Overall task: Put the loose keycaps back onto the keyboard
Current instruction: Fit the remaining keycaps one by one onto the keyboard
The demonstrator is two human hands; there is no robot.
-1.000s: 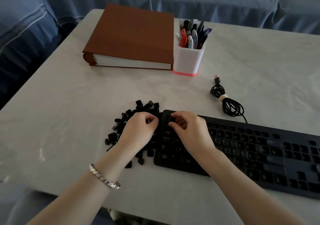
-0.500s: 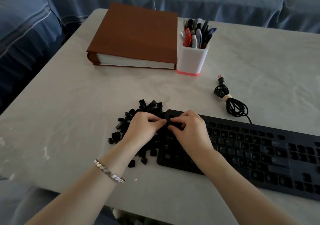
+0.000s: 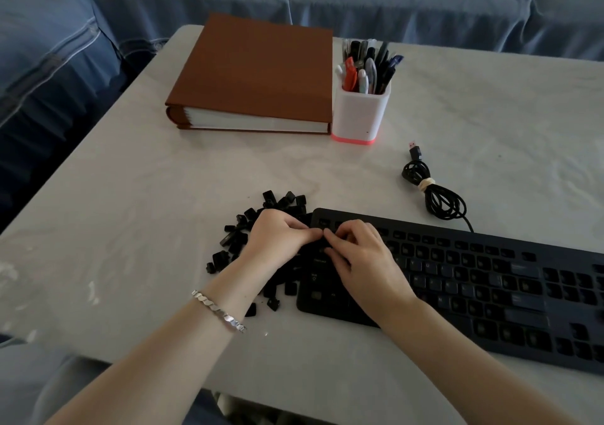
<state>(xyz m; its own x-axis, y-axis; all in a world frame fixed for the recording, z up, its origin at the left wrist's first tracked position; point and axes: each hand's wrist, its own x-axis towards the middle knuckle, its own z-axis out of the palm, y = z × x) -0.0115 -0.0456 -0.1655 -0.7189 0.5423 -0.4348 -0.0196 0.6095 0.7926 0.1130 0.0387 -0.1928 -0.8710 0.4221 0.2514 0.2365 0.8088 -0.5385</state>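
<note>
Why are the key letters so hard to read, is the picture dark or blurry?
Head view: dim, flat light without hard shadows, so the black keyboard and keycaps lose detail; same view is slightly soft throughout; where the left hand and right hand meet, anything pinched is lost in darkness.

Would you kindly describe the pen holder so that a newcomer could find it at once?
Start at the thick brown book lying at the far side of the pale table. Just beside its right edge stands the pen holder, a white square cup crammed with pens. Its pink base sets it apart from the dark things around it.
</note>
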